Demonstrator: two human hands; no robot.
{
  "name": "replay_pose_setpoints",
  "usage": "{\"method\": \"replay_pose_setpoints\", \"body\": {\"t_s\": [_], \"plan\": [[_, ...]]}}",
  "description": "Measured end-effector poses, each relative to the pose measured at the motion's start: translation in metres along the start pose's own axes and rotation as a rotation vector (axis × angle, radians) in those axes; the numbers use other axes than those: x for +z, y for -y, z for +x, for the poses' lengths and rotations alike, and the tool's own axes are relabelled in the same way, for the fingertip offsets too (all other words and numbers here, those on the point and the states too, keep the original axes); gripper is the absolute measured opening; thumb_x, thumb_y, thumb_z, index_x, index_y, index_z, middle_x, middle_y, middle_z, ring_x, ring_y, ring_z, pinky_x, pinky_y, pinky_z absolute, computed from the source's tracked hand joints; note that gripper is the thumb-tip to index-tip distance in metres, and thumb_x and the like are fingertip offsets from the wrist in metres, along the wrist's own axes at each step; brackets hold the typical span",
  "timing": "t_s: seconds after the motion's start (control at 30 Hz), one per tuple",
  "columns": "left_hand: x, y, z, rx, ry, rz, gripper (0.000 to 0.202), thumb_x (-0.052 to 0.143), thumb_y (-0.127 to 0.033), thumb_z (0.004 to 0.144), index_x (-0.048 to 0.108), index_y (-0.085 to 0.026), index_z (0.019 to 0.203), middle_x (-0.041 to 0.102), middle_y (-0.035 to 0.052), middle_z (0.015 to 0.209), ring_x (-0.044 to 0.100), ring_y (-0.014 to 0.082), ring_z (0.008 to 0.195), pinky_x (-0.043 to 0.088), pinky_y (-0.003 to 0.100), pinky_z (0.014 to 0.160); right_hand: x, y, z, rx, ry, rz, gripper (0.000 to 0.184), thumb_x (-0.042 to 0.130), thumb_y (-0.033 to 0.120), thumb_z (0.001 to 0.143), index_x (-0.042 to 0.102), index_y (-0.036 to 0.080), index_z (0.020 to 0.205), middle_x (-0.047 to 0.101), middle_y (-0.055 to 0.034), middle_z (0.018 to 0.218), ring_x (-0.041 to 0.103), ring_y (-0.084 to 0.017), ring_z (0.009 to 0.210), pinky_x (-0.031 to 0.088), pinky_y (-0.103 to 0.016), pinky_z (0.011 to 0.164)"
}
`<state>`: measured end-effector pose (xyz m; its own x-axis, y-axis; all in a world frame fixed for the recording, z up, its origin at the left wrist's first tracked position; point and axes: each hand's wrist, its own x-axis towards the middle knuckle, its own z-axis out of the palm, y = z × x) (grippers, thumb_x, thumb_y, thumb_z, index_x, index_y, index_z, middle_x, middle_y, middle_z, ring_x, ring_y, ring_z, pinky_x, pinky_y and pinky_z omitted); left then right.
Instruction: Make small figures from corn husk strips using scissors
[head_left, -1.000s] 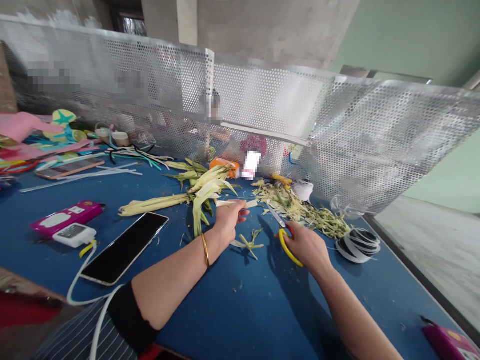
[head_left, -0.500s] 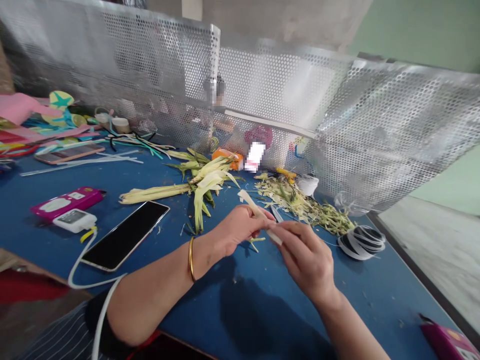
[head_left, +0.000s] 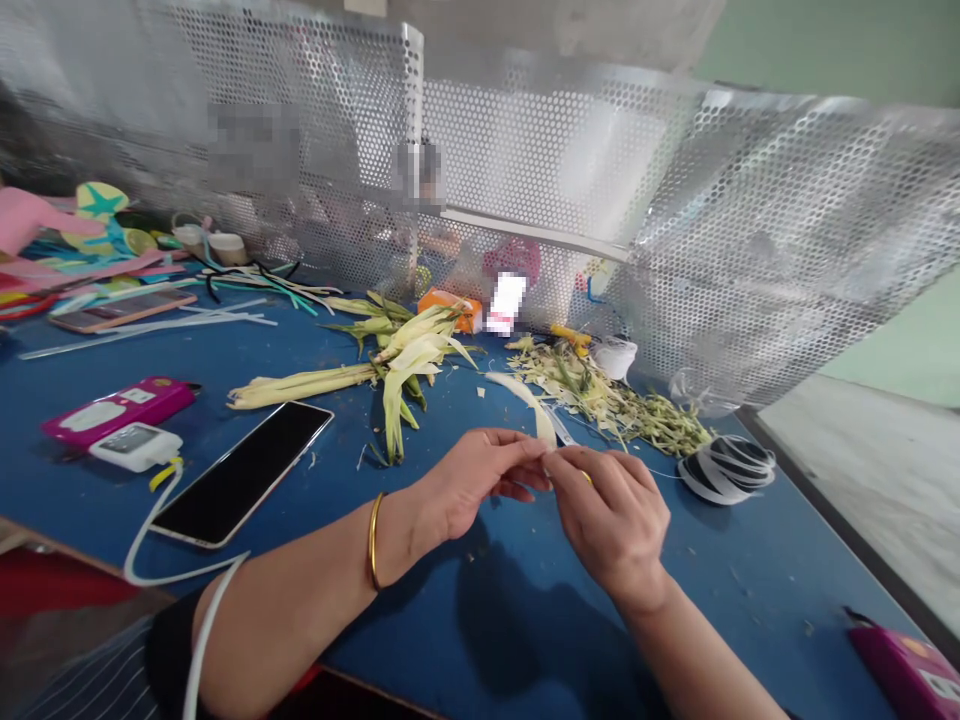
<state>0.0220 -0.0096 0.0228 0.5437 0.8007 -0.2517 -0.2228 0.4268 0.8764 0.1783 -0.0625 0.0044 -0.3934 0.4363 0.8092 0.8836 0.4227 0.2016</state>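
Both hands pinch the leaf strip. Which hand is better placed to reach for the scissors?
Right, probably. The scissors lie on the table just beyond the right hand, their blade showing past it. The left hand sits on the other side of the strip.

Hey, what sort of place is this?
Probably a craft workshop bench: a blue table fenced by perforated metal panels, bundled pale leaves and trimmings on it, the left hand and right hand pinching a leaf strip.
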Motion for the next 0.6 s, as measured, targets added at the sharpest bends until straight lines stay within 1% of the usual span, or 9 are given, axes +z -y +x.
{"method": "replay_pose_setpoints", "body": {"t_s": [0.07, 0.13, 0.27, 0.4, 0.5, 0.6], "plan": [[-0.0001, 0.001, 0.0004, 0.014, -0.053, 0.018, 0.015, 0.074, -0.026, 0.072, 0.067, -0.015, 0.064, 0.063, 0.0021, 0.064, 0.059, 0.0107, 0.06, 0.044, 0.022, 0.056, 0.0004, 0.0005, 0.0004, -0.038, 0.039, 0.016, 0.022, 0.056, 0.006, 0.089, 0.066, 0.022, 0.1, 0.074, -0.0036, 0.089, 0.066, -0.015, 0.074, 0.044, -0.032, 0.08], [-0.0008, 0.0015, 0.0017, 0.034, -0.095, 0.039, 0.014, 0.071, -0.023, 0.073, 0.066, -0.015, 0.062, 0.062, 0.0019, 0.063, 0.057, 0.0104, 0.058, 0.043, 0.021, 0.055, 0.0009, 0.0007, 0.0017, -0.026, 0.044, 0.073, 0.02, 0.056, 0.007, 0.089, 0.066, 0.021, 0.099, 0.074, -0.0035, 0.088, 0.066, -0.016, 0.074, 0.044, -0.033, 0.08], [-0.0018, 0.0016, 0.0041, 0.094, -0.138, 0.063, 0.014, 0.072, -0.023, 0.073, 0.067, -0.014, 0.063, 0.063, 0.0038, 0.061, 0.059, 0.0124, 0.056, 0.042, 0.022, 0.052, 0.0017, -0.0007, 0.0041, 0.124, 0.029, 0.242, 0.016, 0.056, 0.013, 0.092, 0.068, 0.022, 0.096, 0.073, -0.003, 0.087, 0.066, -0.016, 0.078, 0.045, -0.033, 0.079], [-0.0018, 0.0018, 0.0047, 0.112, -0.157, 0.061, 0.011, 0.073, -0.021, 0.073, 0.069, -0.015, 0.065, 0.065, 0.0054, 0.061, 0.06, 0.0131, 0.058, 0.044, 0.022, 0.053, 0.0025, -0.003, 0.0038, 0.258, 0.089, 0.367, 0.018, 0.054, 0.017, 0.094, 0.07, 0.024, 0.095, 0.071, -0.0031, 0.089, 0.065, -0.016, 0.081, 0.045, -0.034, 0.077], [-0.0012, 0.0026, 0.0046, 0.123, -0.163, 0.081, 0.008, 0.073, -0.019, 0.072, 0.07, -0.015, 0.065, 0.066, 0.0057, 0.063, 0.06, 0.0129, 0.059, 0.044, 0.021, 0.051, 0.0032, -0.0038, 0.003, 0.312, 0.119, 0.399, 0.016, 0.054, 0.021, 0.095, 0.07, 0.024, 0.093, 0.071, -0.0032, 0.087, 0.065, -0.018, 0.08, 0.044, -0.036, 0.076], [-0.0008, 0.0032, 0.0049, 0.14, -0.188, 0.116, 0.007, 0.072, -0.017, 0.072, 0.07, -0.015, 0.065, 0.066, 0.0055, 0.063, 0.059, 0.0124, 0.057, 0.044, 0.021, 0.051, 0.0034, -0.0037, 0.0031, 0.347, 0.107, 0.405, 0.012, 0.058, 0.025, 0.093, 0.067, 0.024, 0.086, 0.071, -0.0015, 0.081, 0.065, -0.018, 0.077, 0.044, -0.035, 0.076]]}}
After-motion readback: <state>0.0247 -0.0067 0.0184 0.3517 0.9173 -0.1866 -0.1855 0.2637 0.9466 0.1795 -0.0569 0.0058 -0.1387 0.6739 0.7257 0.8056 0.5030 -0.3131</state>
